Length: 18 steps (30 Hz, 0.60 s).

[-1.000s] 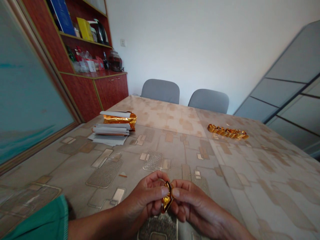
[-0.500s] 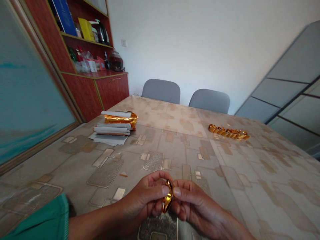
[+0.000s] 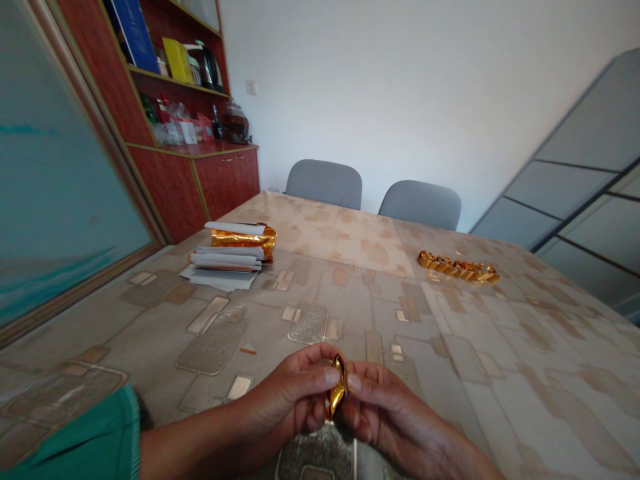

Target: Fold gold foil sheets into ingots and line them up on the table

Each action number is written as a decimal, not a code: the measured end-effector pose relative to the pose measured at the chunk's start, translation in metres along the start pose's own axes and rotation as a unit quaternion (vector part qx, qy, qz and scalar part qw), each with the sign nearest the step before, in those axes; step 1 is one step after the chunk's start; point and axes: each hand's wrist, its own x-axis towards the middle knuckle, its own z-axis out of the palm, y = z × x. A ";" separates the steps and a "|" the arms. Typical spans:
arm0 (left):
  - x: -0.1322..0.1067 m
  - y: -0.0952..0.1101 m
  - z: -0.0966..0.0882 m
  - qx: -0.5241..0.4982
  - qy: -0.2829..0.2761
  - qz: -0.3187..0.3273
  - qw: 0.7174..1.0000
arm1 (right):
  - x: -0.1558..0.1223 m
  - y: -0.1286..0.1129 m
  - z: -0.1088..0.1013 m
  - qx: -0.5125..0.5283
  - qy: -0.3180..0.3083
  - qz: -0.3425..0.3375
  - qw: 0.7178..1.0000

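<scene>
A small folded piece of gold foil paper (image 3: 337, 391) stands upright between both my hands just above the near edge of the table (image 3: 350, 280). My left hand (image 3: 295, 393) pinches its left side with thumb and fingers closed. My right hand (image 3: 380, 407) pinches its right side the same way. A row of several finished gold folded pieces (image 3: 457, 267) lies far off at the right. A stack of white-backed sheets with gold foil (image 3: 233, 254) lies at the far left.
Two grey chairs (image 3: 370, 190) stand at the table's far side. A red-brown cabinet with shelves of bottles and boxes (image 3: 185, 113) is at the back left. A glass panel (image 3: 60, 193) runs along the left, grey panels lean at the right.
The foil piece and both hands have stayed in nearly the same place; the fingers squeeze the fold slightly tighter. The view shifted a little.
</scene>
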 end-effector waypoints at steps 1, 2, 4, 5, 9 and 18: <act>0.000 0.001 -0.001 -0.015 -0.004 -0.002 1.000 | 0.000 0.000 0.000 0.001 0.001 -0.001 1.000; 0.001 0.001 -0.003 -0.032 -0.005 -0.005 0.999 | 0.000 -0.001 0.001 0.005 0.002 -0.004 1.000; 0.001 0.004 -0.005 -0.071 -0.005 -0.017 0.997 | -0.001 -0.003 0.003 0.015 -0.003 -0.012 1.000; 0.001 0.005 -0.006 -0.087 -0.003 -0.025 0.996 | -0.002 -0.005 0.005 0.019 -0.007 -0.019 1.000; -0.002 0.009 -0.003 -0.112 -0.001 -0.047 0.993 | -0.005 -0.008 0.006 0.024 -0.003 -0.050 0.998; -0.008 0.002 0.010 -0.002 -0.029 -0.005 1.000 | -0.001 0.002 0.004 0.018 0.029 -0.111 0.993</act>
